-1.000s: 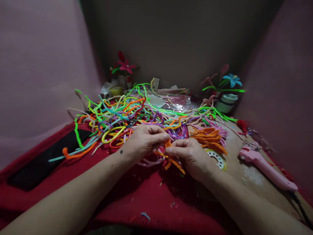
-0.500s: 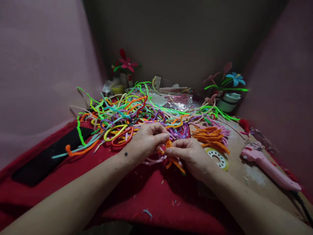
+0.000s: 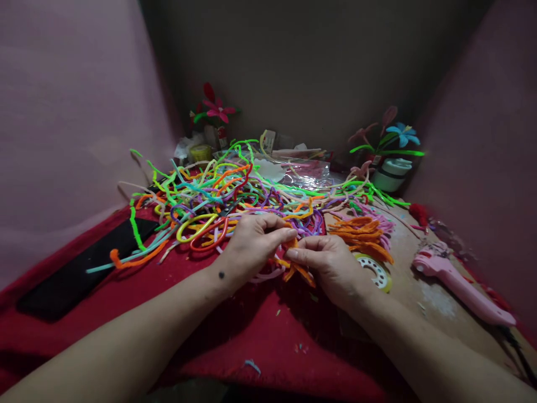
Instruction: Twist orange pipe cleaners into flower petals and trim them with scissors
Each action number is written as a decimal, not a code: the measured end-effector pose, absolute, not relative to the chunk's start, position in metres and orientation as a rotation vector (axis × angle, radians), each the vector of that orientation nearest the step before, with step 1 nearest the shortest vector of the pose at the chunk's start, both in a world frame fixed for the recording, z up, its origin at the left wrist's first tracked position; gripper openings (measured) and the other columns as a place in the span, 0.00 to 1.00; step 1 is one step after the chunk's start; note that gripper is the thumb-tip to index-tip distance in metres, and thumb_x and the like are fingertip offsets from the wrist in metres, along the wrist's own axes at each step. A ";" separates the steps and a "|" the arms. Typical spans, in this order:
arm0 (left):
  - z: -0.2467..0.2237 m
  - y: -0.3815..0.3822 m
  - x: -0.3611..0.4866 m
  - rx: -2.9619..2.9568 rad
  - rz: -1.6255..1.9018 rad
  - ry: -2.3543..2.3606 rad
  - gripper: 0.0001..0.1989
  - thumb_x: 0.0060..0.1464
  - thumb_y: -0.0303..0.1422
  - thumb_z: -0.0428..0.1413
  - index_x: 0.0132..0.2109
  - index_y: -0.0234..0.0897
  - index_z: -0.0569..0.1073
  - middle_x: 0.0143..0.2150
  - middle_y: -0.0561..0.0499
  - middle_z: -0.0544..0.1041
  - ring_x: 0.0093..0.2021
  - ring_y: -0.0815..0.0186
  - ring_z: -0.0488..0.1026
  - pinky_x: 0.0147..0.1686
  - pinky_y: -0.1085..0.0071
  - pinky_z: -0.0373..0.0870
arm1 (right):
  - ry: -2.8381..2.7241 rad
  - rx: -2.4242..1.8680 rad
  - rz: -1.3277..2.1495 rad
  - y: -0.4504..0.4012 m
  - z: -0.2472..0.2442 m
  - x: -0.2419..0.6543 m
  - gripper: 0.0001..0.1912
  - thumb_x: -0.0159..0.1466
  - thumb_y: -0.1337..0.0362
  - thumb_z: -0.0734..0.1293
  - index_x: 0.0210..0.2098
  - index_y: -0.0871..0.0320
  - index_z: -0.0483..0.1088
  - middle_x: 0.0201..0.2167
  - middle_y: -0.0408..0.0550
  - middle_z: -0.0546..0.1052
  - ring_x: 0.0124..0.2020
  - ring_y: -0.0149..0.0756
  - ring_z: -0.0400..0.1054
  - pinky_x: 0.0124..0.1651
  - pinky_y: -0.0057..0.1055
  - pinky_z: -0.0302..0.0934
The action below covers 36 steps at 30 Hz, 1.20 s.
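Between my two hands is an orange pipe cleaner piece (image 3: 300, 273), bent into loops, its lower ends hanging below the fingers. My left hand (image 3: 260, 242) pinches its upper part between thumb and fingers. From the other side my right hand (image 3: 325, 262) grips the same piece, thumb pressed against the fingers, the tips close to those of the left. Fingers hide much of the piece's middle. A heap of many-coloured pipe cleaners (image 3: 201, 190) lies just behind the hands. Scissors with red and yellow handles (image 3: 210, 235) rest at its front, left of my left hand.
Beyond my right hand lie bundled orange pipe cleaners (image 3: 361, 235) and a roll of tape (image 3: 373, 273). A pink glue gun (image 3: 464, 285) rests at the right. A black flat object (image 3: 84, 268) is at the left. Pipe-cleaner flowers (image 3: 403, 135) and a pale jar (image 3: 392, 173) stand behind.
Both hands keep their pinch on the orange pipe cleaner piece. My left hand has shifted slightly right, and the hanging ends have turned and risen a little.
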<state>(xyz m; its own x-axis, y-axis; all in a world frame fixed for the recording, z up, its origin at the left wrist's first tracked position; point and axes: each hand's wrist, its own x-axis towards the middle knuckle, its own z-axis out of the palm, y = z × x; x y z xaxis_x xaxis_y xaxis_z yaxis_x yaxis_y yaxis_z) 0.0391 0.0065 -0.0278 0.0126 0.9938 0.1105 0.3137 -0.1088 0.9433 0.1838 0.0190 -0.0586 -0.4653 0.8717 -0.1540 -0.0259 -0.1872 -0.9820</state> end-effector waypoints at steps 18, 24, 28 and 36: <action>-0.030 0.011 0.034 1.381 0.950 1.262 0.08 0.47 0.34 0.55 0.28 0.33 0.68 0.18 0.58 0.63 0.16 0.77 0.55 0.15 0.80 0.50 | -1.305 -0.931 1.854 0.025 -0.068 0.187 0.09 0.50 0.62 0.71 0.22 0.62 0.71 0.13 0.40 0.67 0.14 0.23 0.54 0.19 0.24 0.44; -0.032 0.010 0.035 1.312 0.942 1.263 0.09 0.48 0.33 0.55 0.26 0.33 0.66 0.16 0.58 0.62 0.15 0.78 0.55 0.14 0.81 0.48 | -1.185 -0.804 1.895 0.027 -0.065 0.187 0.07 0.52 0.66 0.67 0.20 0.61 0.69 0.15 0.41 0.68 0.17 0.25 0.59 0.23 0.25 0.53; -0.033 0.009 0.036 1.280 0.980 1.251 0.08 0.47 0.32 0.56 0.26 0.33 0.66 0.16 0.59 0.62 0.15 0.78 0.56 0.14 0.81 0.50 | -1.163 -0.851 1.856 0.027 -0.064 0.186 0.04 0.51 0.67 0.68 0.23 0.60 0.69 0.16 0.39 0.68 0.17 0.24 0.59 0.22 0.23 0.54; -0.029 0.011 0.031 1.286 0.776 1.220 0.09 0.45 0.34 0.58 0.32 0.32 0.69 0.19 0.57 0.67 0.14 0.77 0.57 0.14 0.79 0.52 | -1.119 -0.940 1.739 0.029 -0.062 0.186 0.08 0.50 0.66 0.69 0.21 0.61 0.65 0.15 0.37 0.66 0.15 0.21 0.56 0.19 0.21 0.51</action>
